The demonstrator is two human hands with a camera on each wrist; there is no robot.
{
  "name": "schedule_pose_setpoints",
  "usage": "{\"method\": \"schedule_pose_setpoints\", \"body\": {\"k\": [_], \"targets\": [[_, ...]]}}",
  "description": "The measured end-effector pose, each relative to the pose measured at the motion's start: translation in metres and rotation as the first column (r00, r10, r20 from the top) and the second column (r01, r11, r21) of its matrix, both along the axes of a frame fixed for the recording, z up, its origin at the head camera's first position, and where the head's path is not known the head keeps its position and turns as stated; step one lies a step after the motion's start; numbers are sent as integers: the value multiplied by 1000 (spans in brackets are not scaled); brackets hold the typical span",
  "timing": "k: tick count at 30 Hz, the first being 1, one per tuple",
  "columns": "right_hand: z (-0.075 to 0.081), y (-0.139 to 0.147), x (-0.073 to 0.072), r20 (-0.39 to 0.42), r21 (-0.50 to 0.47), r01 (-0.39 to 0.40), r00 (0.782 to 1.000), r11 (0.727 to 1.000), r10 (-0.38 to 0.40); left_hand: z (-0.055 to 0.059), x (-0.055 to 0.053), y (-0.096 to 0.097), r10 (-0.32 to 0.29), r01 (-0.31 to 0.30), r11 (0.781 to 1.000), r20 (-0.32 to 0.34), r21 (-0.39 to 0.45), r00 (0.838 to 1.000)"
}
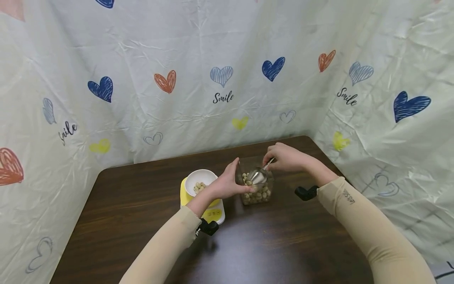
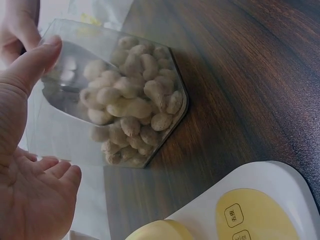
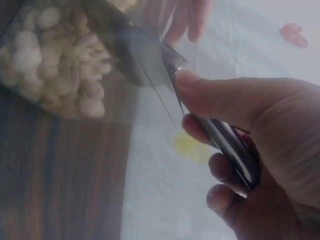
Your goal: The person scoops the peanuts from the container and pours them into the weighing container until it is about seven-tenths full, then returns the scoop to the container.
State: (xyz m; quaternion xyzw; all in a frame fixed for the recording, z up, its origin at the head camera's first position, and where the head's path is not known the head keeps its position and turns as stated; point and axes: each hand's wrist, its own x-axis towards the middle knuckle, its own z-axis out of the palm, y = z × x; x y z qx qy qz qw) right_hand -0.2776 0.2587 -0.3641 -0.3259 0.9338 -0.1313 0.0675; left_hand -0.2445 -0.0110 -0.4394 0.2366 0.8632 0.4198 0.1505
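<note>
Basically, metal scoop (image 1: 257,176) sits bowl-down inside the clear box (image 1: 268,188) of peanuts (image 1: 258,195) on the desk (image 1: 142,205). Its long axis slants, handle up and back-right, bowl toward the left. Right hand (image 1: 286,157) fingers clenched round the handle; left hand (image 1: 227,184) wraps the box's side, steadying it. Best to keep the box braced and lift the scoop level. White bowl (image 1: 200,180) on the scale (image 1: 214,215) just left.
</note>
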Motion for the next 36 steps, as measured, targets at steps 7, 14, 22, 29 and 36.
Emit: {"method": "schedule_pose_setpoints", "body": {"k": [7,14,22,29,36], "targets": [[0,11,-1,-5,-84,13,1000,996,-14,0,0,0,5,-5,1000,2,4,1000],[-4,6,0,-89,-21,-33,996,999,31,-1,-1,0,1,-1,1000,0,2,1000],[-2,11,2,-54,-91,-25,998,996,21,-1,0,0,0,0,1000,7,9,1000],[2,15,1,-55,-110,-33,998,993,27,-3,-1,0,4,-4,1000,-6,13,1000],[5,14,-4,-44,-117,-27,999,993,22,-3,-1,1,2,-2,1000,1,21,1000]]}}
